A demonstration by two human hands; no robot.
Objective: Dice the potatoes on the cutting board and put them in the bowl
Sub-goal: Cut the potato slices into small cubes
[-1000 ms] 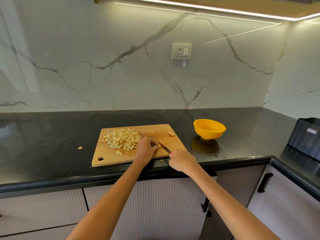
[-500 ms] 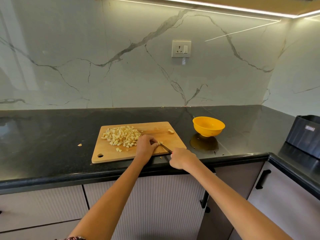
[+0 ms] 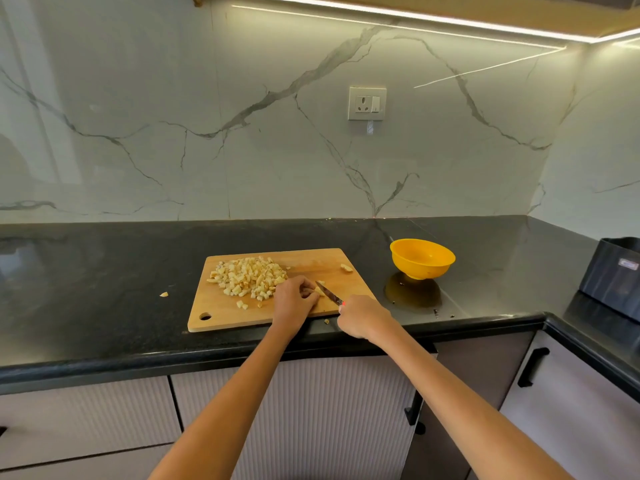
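Observation:
A wooden cutting board (image 3: 311, 261) lies on the black counter. On its left half sits a pile of diced potato (image 3: 247, 277). My left hand (image 3: 294, 299) curls over a small potato piece (image 3: 318, 289) near the board's front edge. My right hand (image 3: 362, 315) grips a knife (image 3: 329, 293) by its handle; the blade slants up-left and meets that piece. One loose potato bit (image 3: 346, 268) lies near the board's far right corner. The yellow bowl (image 3: 421, 258) stands to the right of the board and looks empty.
A stray potato bit (image 3: 163, 294) lies on the counter left of the board, another (image 3: 326, 321) at the board's front edge. A dark container (image 3: 613, 277) stands at the far right. The marble wall with a socket (image 3: 367, 103) rises behind.
The knife blade has shifted slightly along the small piece under my left hand. Both hands stay in the same spot on the board.

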